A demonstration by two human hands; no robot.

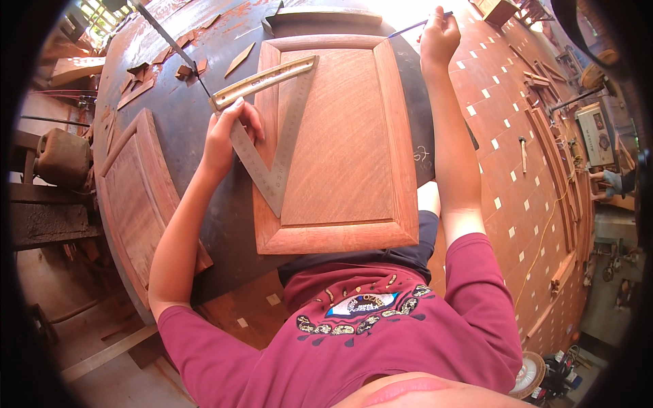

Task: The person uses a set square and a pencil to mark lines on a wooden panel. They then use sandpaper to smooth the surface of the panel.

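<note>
A metal triangular set square with a thick brass-coloured edge lies tilted over the left side of a framed wooden panel. My left hand grips it near its left corner, fingers curled round the edge. The panel rests on a dark table, its near end by my waist. Beyond the panel's far right corner, my right hand is raised, closed on a slim blue pen. The pen's tip points left, toward the far edge of the panel.
A second wooden panel lies at the table's left edge. Wood scraps are scattered at the far left, and a wooden piece lies beyond the panel. On the tiled floor to the right are a hammer and long wood strips.
</note>
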